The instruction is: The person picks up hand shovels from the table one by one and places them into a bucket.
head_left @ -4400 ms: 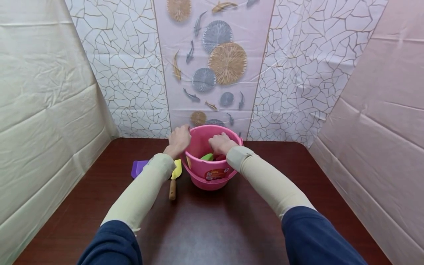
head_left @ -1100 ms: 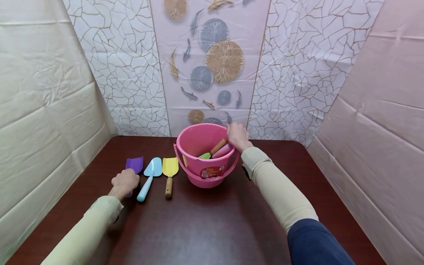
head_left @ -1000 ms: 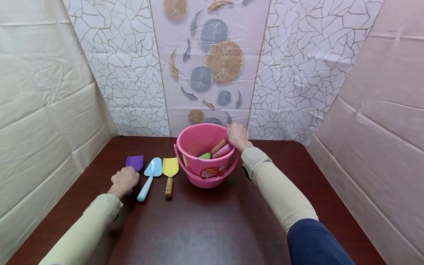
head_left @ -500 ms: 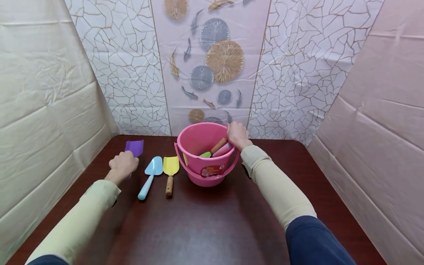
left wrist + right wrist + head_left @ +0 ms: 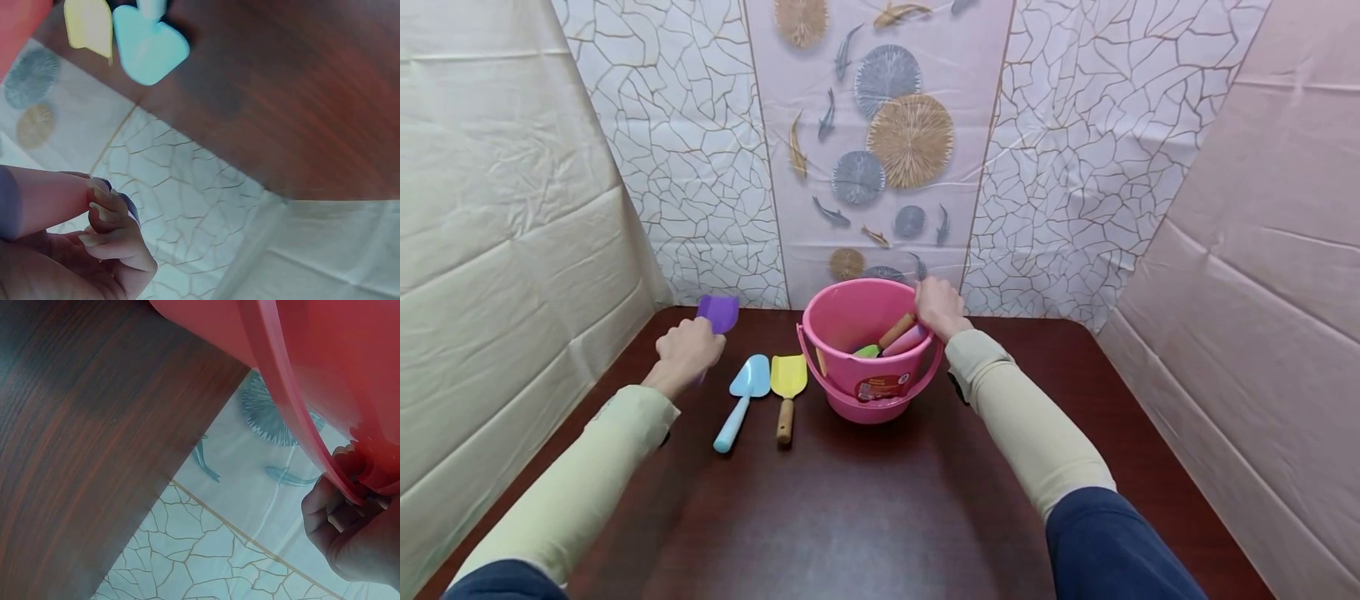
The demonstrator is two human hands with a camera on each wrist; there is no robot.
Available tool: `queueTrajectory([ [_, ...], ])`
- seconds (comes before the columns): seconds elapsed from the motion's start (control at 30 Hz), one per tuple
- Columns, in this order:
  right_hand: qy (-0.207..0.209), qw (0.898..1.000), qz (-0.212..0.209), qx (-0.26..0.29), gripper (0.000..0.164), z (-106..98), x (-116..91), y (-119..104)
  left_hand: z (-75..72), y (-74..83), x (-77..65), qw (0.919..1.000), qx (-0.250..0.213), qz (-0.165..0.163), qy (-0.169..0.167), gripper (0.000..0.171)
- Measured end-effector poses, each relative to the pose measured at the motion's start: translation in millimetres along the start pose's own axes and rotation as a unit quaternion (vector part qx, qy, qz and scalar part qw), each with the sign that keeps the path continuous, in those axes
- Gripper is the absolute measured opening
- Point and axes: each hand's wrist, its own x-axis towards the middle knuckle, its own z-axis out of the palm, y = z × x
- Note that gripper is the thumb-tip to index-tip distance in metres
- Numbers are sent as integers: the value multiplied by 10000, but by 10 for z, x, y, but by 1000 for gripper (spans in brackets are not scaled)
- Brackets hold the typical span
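Observation:
My left hand [image 5: 691,348] grips a purple toy shovel [image 5: 720,313] by its handle, held up over the far left of the table with the blade pointing away. In the left wrist view the fingers [image 5: 122,240] curl in toward the handle, which they mostly hide. At the back right, my right hand [image 5: 938,305] holds the rim of a pink bucket [image 5: 850,327], its fingers curled close by the end of the bail handle [image 5: 281,381]. Inside the bucket are a wooden handle [image 5: 897,331], a pink handle [image 5: 904,342] and something green [image 5: 867,352].
A light blue trowel [image 5: 750,377] and a yellow shovel with a wooden handle [image 5: 786,421] lie side by side on the dark wood table [image 5: 865,508], left of the bucket. Patterned cloth [image 5: 700,150] hangs behind the table, with plain cloth on both sides.
The left hand has carried the purple shovel up and away toward the table's back edge. Earlier both hands were at the bucket; the right has since moved from inside it to its rim.

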Motion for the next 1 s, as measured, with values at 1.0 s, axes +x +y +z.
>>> queueTrajectory([
  [1.0, 2, 9998, -207, -55, 47, -4, -1, 6, -317, 876, 69, 9922, 115, 1144, 484, 25],
])
